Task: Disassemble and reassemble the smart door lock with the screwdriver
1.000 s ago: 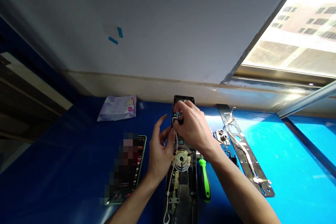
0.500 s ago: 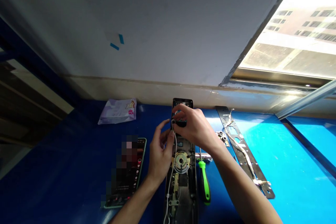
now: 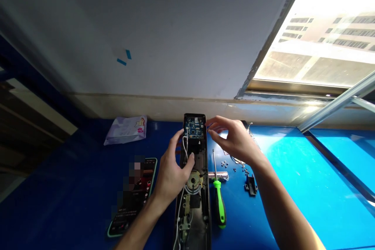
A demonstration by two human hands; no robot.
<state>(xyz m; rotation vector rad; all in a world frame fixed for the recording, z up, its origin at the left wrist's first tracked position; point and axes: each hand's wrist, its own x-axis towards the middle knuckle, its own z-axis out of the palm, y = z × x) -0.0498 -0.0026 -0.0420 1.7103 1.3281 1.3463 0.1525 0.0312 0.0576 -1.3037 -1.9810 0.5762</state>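
There are two hands, a left hand (image 3: pixel 175 170) and a right hand (image 3: pixel 236 137), one black housing (image 3: pixel 200 222) holding one blue circuit board (image 3: pixel 194 128) and one round metal disc (image 3: pixel 193 181), and one screwdriver (image 3: pixel 219 201). One phone (image 3: pixel 135 198), one packet (image 3: pixel 125 129), one black bracket (image 3: pixel 251 186), one shiny cylinder (image 3: pixel 219 176) and two blue strips (image 3: pixel 128 54) show too. The small screws (image 3: pixel 224 163) number more than four, too tiny to count exactly.

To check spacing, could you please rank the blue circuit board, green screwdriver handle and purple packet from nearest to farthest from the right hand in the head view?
1. Blue circuit board, left of the right hand.
2. Green screwdriver handle, lower down.
3. Purple packet, far left.
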